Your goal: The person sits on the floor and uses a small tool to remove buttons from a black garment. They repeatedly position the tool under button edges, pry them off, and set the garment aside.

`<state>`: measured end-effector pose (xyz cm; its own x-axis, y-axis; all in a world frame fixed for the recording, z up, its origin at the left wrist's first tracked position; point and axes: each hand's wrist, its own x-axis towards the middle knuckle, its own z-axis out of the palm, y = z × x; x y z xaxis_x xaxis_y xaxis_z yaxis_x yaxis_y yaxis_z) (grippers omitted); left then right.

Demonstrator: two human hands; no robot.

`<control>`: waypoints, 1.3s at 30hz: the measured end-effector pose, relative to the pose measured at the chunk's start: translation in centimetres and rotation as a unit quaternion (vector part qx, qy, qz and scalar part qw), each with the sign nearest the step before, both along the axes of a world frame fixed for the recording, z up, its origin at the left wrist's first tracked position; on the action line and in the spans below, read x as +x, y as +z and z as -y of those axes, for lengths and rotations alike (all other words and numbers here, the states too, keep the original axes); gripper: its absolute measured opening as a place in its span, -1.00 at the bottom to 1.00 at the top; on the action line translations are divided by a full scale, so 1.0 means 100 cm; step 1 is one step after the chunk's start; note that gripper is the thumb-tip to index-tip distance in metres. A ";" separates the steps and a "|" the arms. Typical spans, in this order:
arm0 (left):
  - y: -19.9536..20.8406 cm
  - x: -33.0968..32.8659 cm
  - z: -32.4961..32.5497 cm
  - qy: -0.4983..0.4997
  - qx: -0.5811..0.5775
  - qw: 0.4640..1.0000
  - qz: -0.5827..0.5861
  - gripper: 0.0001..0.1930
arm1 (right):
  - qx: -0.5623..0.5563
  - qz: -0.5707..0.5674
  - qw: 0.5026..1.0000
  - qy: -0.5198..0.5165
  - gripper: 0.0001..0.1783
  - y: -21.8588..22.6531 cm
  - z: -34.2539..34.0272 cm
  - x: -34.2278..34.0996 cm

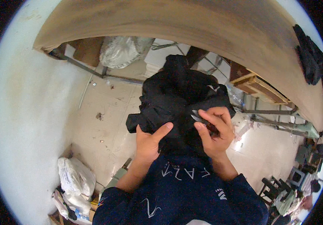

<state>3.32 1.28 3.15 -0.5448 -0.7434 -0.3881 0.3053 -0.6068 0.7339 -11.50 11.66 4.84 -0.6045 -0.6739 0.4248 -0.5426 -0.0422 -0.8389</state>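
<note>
A bundled black garment [176,95] hangs in front of me, held up between both hands. My left hand [148,141] grips its lower left part, thumb stretched across the cloth. My right hand [216,131] pinches a fold at the lower right, where a small pale label shows under the fingers. Both forearms come out of dark blue sleeves at the bottom of the view.
A wide brown tabletop [191,26] arches across the top, with a black cloth [311,60] on its right end. Under it sit a clear plastic bag [120,50] and a wooden crate [259,86]. White bags [75,178] lie at lower left on the tiled floor [105,120].
</note>
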 end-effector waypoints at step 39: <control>-0.020 0.027 0.010 0.167 -0.371 0.892 0.197 -0.87 | 0.006 -0.117 0.980 0.158 -0.76 0.020 0.078 0.030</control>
<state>5.99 0.25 1.12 -0.1755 -0.9704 0.1657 0.0074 0.1670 0.9859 -8.50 3.87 6.87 -0.2508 -0.8181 0.5175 -0.6820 -0.2300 -0.6942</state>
